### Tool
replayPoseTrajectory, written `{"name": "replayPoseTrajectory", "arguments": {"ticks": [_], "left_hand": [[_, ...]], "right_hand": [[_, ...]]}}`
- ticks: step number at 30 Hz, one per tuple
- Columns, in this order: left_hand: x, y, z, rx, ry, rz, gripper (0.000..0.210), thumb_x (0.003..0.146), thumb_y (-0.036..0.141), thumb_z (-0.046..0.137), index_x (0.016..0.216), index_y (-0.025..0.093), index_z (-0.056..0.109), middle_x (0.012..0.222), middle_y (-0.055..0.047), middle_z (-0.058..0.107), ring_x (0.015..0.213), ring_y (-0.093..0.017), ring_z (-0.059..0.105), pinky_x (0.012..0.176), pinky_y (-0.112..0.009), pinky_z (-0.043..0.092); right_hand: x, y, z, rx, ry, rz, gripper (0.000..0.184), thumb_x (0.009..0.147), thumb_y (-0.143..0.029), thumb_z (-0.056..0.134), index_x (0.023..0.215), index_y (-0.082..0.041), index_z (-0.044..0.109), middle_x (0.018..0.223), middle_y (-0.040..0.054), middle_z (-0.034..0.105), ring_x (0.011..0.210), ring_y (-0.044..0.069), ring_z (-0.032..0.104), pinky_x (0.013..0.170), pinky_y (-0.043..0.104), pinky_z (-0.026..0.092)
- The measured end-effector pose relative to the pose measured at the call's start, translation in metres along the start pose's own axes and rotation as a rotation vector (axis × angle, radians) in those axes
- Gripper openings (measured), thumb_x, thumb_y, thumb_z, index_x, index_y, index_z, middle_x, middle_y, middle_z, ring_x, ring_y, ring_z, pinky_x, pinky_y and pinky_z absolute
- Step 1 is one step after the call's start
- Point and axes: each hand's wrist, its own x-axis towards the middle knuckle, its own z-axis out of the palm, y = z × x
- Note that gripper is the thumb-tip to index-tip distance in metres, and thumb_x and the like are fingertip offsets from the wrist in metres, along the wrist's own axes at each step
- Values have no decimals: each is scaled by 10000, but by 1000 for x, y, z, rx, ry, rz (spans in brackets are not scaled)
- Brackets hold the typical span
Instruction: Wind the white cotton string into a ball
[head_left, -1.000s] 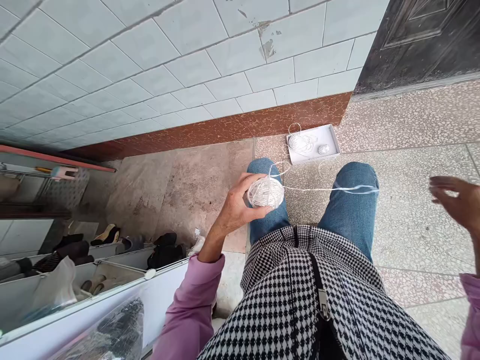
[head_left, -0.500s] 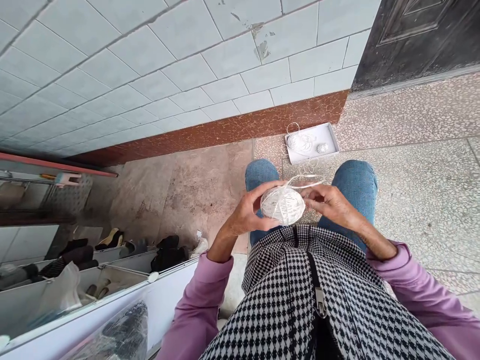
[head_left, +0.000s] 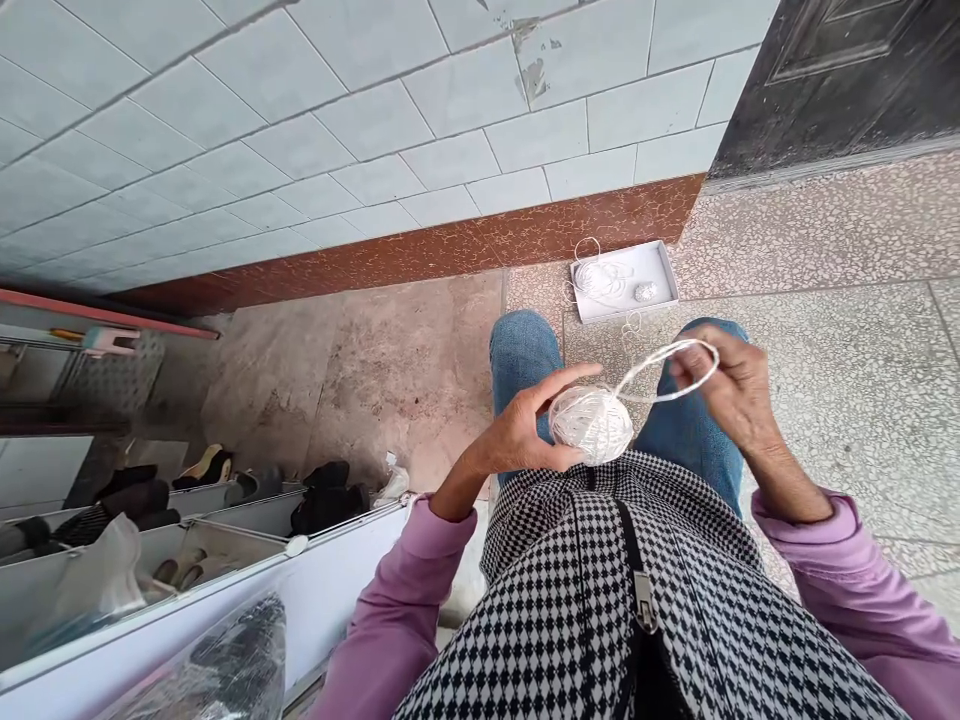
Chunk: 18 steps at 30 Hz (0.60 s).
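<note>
My left hand (head_left: 529, 430) is closed around the left side of a ball of white string (head_left: 596, 428), thumb below and index finger above. It is held over my lap, between the knees. My right hand (head_left: 727, 385) is raised to the right, above the right knee, its fingers pinching a loop of white string (head_left: 667, 358) that runs from the top of the ball. A thinner strand hangs from there toward the box on the floor. The right fingertips are partly hidden behind the loop.
On the floor by the wall lies a shallow white box (head_left: 660, 265) holding loose string (head_left: 600, 280) and a small white ball (head_left: 646, 291). At the left stands a shoe rack (head_left: 330, 540) with several shoes and plastic bags. A dark door (head_left: 847, 85) is at the upper right.
My right hand has moved away from the ball, up and to the right, drawing the string out into a wide loop. The ball and my left hand have shifted slightly right.
</note>
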Motion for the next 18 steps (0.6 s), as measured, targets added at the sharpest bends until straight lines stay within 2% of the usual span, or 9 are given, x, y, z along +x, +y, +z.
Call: {"name": "replayPoseTrajectory", "arguments": {"ticks": [4, 6, 10, 13, 15, 16, 18], "left_hand": [[2, -10, 1, 22, 56, -10, 886, 691, 316, 927, 1525, 203, 648, 1504, -147, 700, 1354, -366, 682, 1224, -505, 518], [4, -16, -1, 4, 105, -10, 852, 671, 337, 928, 1474, 198, 679, 1488, -146, 712, 1351, -370, 684, 1211, -511, 530], [7, -26, -4, -84, 211, -37, 892, 639, 385, 946, 1468, 198, 675, 1446, -146, 739, 1341, -374, 696, 1171, -505, 565], [6, -28, -7, -152, 254, -53, 895, 640, 414, 936, 1467, 191, 677, 1452, -150, 740, 1359, -384, 691, 1155, -497, 575], [5, -26, -8, -144, 225, -57, 881, 643, 401, 926, 1465, 192, 685, 1443, -146, 746, 1354, -384, 694, 1148, -496, 575], [4, -24, -9, -115, 202, -55, 862, 646, 383, 921, 1456, 194, 693, 1435, -143, 751, 1347, -379, 697, 1150, -495, 572], [1, -20, -12, -26, 164, -50, 812, 657, 339, 907, 1432, 199, 711, 1427, -133, 754, 1325, -363, 703, 1154, -486, 564]], "right_hand": [[5, -5, -40, -44, 295, -80, 376, 990, -514, 771, 761, -222, 710, 566, -26, 622, 475, 138, 545, 520, 297, 421], [2, 3, -58, -85, 369, -72, 339, 952, -454, 786, 731, -209, 707, 554, -18, 627, 468, 138, 552, 521, 300, 420], [-13, 23, -86, -81, 488, 46, 275, 832, -405, 826, 672, -213, 711, 551, 7, 635, 424, 154, 546, 487, 330, 416], [-22, 38, -104, -4, 621, 122, 345, 685, -473, 917, 597, -229, 690, 543, 32, 617, 381, 164, 502, 435, 357, 369], [-21, 52, -122, 21, 710, 143, 434, 588, -552, 966, 545, -250, 658, 519, 46, 573, 376, 173, 475, 418, 377, 339], [-20, 59, -134, 16, 767, 144, 483, 567, -596, 975, 518, -267, 626, 504, 44, 531, 387, 177, 468, 421, 388, 331], [-18, 75, -160, -71, 826, 137, 575, 647, -744, 897, 504, -297, 564, 517, 56, 485, 422, 189, 461, 444, 416, 315]]}}
